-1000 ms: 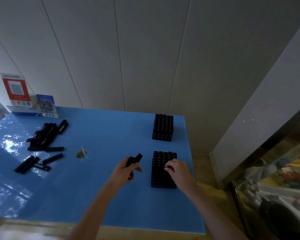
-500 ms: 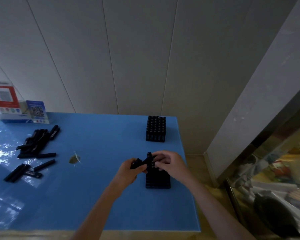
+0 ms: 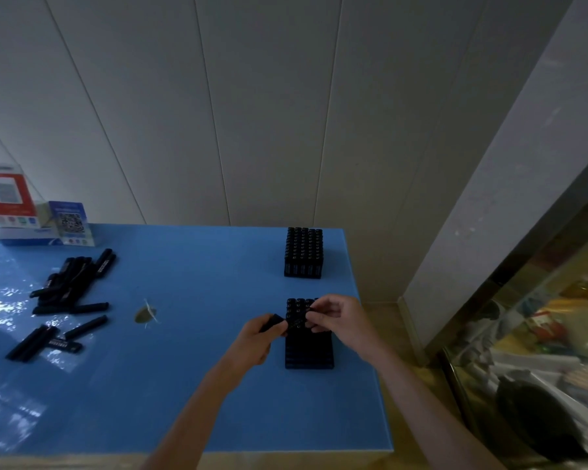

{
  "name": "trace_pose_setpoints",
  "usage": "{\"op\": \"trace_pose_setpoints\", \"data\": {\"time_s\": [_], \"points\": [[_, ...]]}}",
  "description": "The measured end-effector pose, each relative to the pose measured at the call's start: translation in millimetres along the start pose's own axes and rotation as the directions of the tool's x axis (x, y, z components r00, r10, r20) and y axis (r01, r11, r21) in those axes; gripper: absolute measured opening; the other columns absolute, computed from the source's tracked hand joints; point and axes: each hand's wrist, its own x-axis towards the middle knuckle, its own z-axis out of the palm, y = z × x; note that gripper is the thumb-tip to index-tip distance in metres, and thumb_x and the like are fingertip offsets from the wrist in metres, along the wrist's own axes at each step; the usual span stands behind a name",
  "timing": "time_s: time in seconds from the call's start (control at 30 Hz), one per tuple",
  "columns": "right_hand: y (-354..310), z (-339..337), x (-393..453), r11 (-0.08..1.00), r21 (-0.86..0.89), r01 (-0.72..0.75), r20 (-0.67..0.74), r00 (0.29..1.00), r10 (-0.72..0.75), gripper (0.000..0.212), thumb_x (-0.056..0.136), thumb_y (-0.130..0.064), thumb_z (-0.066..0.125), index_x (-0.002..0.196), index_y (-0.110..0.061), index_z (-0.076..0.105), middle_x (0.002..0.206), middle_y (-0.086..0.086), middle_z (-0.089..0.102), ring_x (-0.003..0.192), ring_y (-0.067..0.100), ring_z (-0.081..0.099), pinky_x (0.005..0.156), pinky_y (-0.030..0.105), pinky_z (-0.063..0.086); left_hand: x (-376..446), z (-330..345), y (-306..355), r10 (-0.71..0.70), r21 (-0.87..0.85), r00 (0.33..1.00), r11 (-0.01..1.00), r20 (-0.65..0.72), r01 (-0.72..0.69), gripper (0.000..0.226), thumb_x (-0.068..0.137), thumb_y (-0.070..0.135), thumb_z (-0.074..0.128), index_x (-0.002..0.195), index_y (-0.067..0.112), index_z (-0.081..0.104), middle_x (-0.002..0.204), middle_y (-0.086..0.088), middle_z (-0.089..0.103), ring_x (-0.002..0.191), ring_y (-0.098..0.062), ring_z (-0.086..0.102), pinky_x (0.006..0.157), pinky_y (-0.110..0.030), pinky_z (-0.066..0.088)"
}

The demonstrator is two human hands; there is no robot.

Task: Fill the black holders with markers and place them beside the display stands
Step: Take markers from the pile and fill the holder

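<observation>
Both hands meet above the near holder (image 3: 309, 347) on the blue table (image 3: 197, 334). The left hand (image 3: 252, 340) grips a marker (image 3: 275, 322) with curled fingers, and the right hand (image 3: 336, 320) pinches its other end, just over the holder's top. The step, I judge, is loading this holder – it looks almost full. Next the marker must be turned upright and pushed down into a free slot. Behind the near holder stands a second holder (image 3: 303, 252), full. Far to its left lie loose markers (image 3: 68, 283) – beyond them, the display stands (image 3: 34, 212).

Prob. a shop: QR payment signs (image 3: 11, 201) on blue counter (image 3: 190, 334), glass showcase (image 3: 537, 334).
</observation>
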Motion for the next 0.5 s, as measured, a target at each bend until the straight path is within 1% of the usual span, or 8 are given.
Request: {"op": "trace_pose_setpoints", "data": {"time_s": [0.07,0.13,0.17,0.2,0.3,0.37,0.43,0.5], "points": [[-0.7,-1.8,-0.5,1.000,-0.001,0.004,-0.024,1.000,-0.004,0.017,0.081,-0.009,0.078,0.094,-0.002,0.070,0.088,0.012,0.075,0.084,0.028,0.074,0.076,0.034,0.061,0.9,-3.8,-2.2,0.000,-0.002,1.000,1.000,-0.019,0.000,0.027,0.103,0.026,0.053,0.099,0.001,0.061,0.051,0.009,0.046,0.042,-0.008,0.031,0.041,-0.022,0.024],[-1.4,-4.1,0.0,1.000,-0.013,0.012,-0.050,0.999,-0.013,0.018,0.079,-0.011,0.081,0.093,-0.003,0.072,0.087,0.010,0.076,0.084,0.027,0.074,0.076,0.035,0.061,1.0,-8.8,-3.8,0.011,-0.030,0.999,0.999,-0.039,-0.012,0.024,0.102,0.028,0.054,0.100,0.006,0.063,0.067,0.005,0.063,0.042,-0.009,0.035,0.040,-0.022,0.026],[-1.4,-5.5,0.6,1.000,-0.020,0.014,-0.061,0.998,-0.015,0.018,0.078,-0.012,0.082,0.093,-0.004,0.073,0.086,0.009,0.076,0.083,0.027,0.074,0.076,0.035,0.061,0.9,-11.5,-4.7,0.014,-0.040,0.999,0.999,-0.052,-0.016,0.023,0.101,0.030,0.055,0.101,0.009,0.065,0.076,0.003,0.067,0.043,-0.009,0.036,0.040,-0.022,0.026],[-1.4,-7.2,1.5,0.999,-0.031,0.016,-0.069,0.997,-0.018,0.018,0.078,-0.013,0.082,0.092,-0.005,0.074,0.085,0.009,0.076,0.082,0.027,0.074,0.076,0.036,0.061,1.1,-14.3,-5.7,0.015,-0.043,0.998,0.999,-0.063,-0.018,0.022,0.101,0.031,0.056,0.102,0.012,0.066,0.081,0.001,0.068,0.044,-0.009,0.036,0.040,-0.022,0.026],[1.4,-13.8,2.5,0.994,-0.110,0.025,-0.062,0.998,-0.032,0.015,0.079,-0.013,0.081,0.092,-0.008,0.075,0.082,0.007,0.076,0.078,0.025,0.074,0.074,0.032,0.061,3.1,-21.8,-9.0,0.009,-0.044,0.995,0.999,-0.097,-0.013,0.019,0.101,0.028,0.057,0.104,0.011,0.065,0.080,-0.002,0.069,0.047,-0.010,0.036,0.041,-0.022,0.028],[5.2,-17.7,2.0,0.967,-0.255,0.029,-0.045,0.998,-0.042,0.013,0.081,-0.014,0.080,0.093,-0.011,0.075,0.079,0.004,0.076,0.073,0.018,0.073,0.071,0.027,0.060,6.2,-26.0,-12.9,0.001,-0.058,0.992,0.998,-0.125,-0.008,0.018,0.100,0.024,0.057,0.105,0.007,0.063,0.079,-0.002,0.070,0.048,-0.010,0.038,0.042,-0.021,0.031],[10.8,-20.0,2.2,0.893,-0.448,0.033,-0.029,0.998,-0.052,0.011,0.084,-0.017,0.078,0.094,-0.016,0.075,0.080,-0.003,0.075,0.071,0.006,0.070,0.070,0.018,0.056,8.6,-29.6,-16.0,0.005,-0.063,0.990,0.998,-0.144,-0.015,0.020,0.100,0.021,0.057,0.104,0.002,0.062,0.078,-0.001,0.071,0.049,-0.010,0.041,0.045,-0.020,0.034],[17.5,-20.2,2.3,0.810,-0.585,0.042,-0.024,0.997,-0.069,0.012,0.086,-0.018,0.076,0.098,-0.020,0.075,0.086,-0.008,0.073,0.075,-0.001,0.066,0.069,0.010,0.051,10.3,-31.8,-17.9,0.012,-0.044,0.989,0.999,-0.150,-0.019,0.019,0.101,0.021,0.056,0.104,0.004,0.064,0.080,0.000,0.071,0.055,-0.010,0.048,0.050,-0.019,0.037]]}}
